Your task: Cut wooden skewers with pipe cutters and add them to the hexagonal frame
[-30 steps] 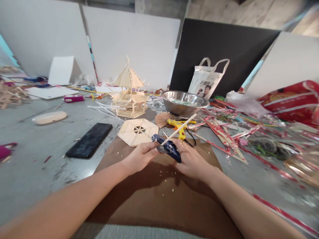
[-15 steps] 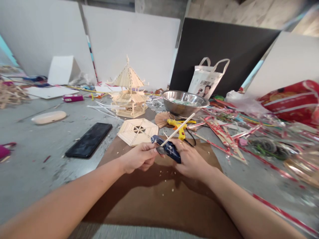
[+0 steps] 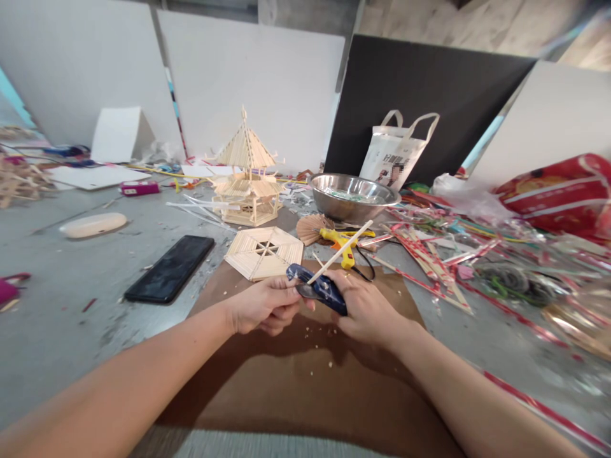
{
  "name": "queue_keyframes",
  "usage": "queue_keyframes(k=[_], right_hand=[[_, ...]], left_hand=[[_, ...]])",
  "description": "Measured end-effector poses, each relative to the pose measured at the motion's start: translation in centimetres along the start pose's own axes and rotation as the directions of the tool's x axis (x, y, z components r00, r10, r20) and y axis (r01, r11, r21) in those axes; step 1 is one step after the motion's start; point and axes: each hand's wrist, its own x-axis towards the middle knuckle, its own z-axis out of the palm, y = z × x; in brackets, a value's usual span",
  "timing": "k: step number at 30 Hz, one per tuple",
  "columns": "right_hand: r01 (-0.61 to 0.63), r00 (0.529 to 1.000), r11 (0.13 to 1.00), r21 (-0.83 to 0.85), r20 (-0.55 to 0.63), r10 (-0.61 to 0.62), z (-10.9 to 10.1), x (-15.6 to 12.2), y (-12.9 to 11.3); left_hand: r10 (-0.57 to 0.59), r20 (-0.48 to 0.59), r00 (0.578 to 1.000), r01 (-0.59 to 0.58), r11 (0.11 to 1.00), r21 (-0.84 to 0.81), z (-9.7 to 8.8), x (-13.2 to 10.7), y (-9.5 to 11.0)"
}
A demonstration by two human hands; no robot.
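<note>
My right hand (image 3: 365, 304) grips a dark blue cutter (image 3: 316, 288) over a brown paper sheet (image 3: 296, 375). My left hand (image 3: 267, 305) pinches the near end of a thin wooden stick (image 3: 341, 251), which lies across the cutter's jaws and points up to the right. Just beyond my hands lies a flat hexagonal panel of sticks (image 3: 263, 252). A stick-built pagoda model (image 3: 245, 178) stands further back.
A black phone (image 3: 170, 268) lies left of the paper. A yellow glue gun (image 3: 344, 243), a small fan-shaped piece (image 3: 312, 229) and a steel bowl (image 3: 354, 197) sit behind my hands. Red-striped sticks (image 3: 429, 257), wrappers and a red bag (image 3: 558, 194) crowd the right side.
My hands, the cutter and the stick have shifted slightly left and nearer; my left hand's fingers have curled more. Everything else is still.
</note>
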Motion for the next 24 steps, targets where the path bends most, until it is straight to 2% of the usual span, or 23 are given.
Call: queue_keyframes(k=[10,20,24], right_hand=[[-0.043,0.997,0.996,-0.073,0.059,0.048,-0.7,-0.2,-0.5],[-0.116,0.992,0.990,-0.086,0.031,0.119,-0.4,0.0,-0.8],[-0.145,0.988,0.983,-0.114,0.037,0.150,-0.4,0.0,-1.1]], left_hand=[[0.049,-0.057,0.997,-0.048,0.999,0.010,0.3,-0.1,0.3],[0.149,-0.248,0.957,-0.120,0.984,0.130,0.8,0.5,0.1],[0.166,-0.284,0.944,-0.128,0.981,0.149,0.8,0.7,-0.1]])
